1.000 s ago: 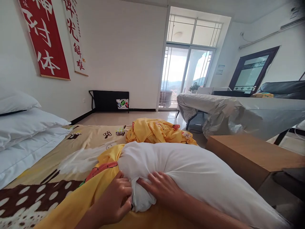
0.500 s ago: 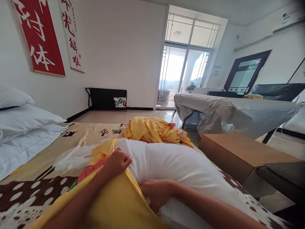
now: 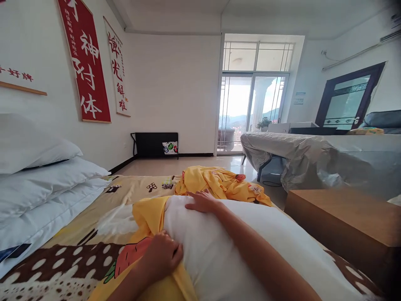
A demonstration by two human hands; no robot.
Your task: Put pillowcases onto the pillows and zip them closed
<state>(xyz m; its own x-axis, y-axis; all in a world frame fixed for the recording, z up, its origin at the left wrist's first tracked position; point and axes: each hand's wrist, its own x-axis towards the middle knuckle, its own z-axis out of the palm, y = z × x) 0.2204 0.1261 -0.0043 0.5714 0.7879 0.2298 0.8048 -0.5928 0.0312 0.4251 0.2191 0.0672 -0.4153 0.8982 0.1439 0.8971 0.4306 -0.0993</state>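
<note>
Two hands are resting on a white pillow [image 3: 232, 255] lying along the right edge of the bed [image 3: 131, 187]. At its left end the yellow pillowcase [image 3: 149, 214] is covering it, and the left hand [image 3: 163, 256] is pinching the hem with curled fingers. The right hand [image 3: 203, 201] is lying flat and open farther up, holding nothing. The pillow is looking light and squashy (the cloth thin, slippery), so a bunched corner is offering the best grip. Half a second ago the right hand was at the hem, the left farther up.
</note>
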